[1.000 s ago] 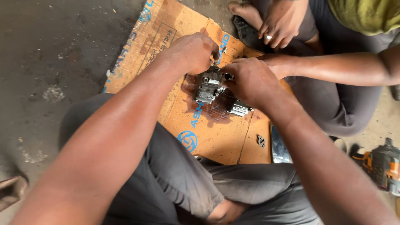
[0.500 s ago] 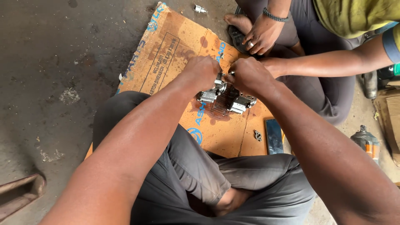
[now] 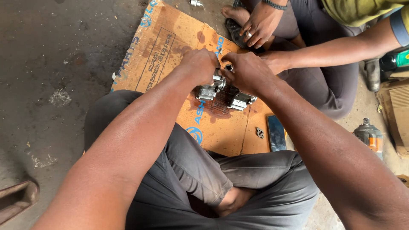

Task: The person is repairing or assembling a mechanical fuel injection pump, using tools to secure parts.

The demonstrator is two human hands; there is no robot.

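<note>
We sit cross-legged on a concrete floor [image 3: 55, 64], both hands working a small metal assembly [image 3: 223, 94] that rests on a flattened cardboard sheet [image 3: 162, 47]. Our left hand [image 3: 200, 66] has its fingers curled shut over the part's left top; our right hand [image 3: 247, 72] pinches its upper end, fingers closed. A dark phone [image 3: 276, 133] and a small metal bracket [image 3: 260, 133] lie near right. A co-worker's hand [image 3: 260, 23] rests at the far edge.
</note>
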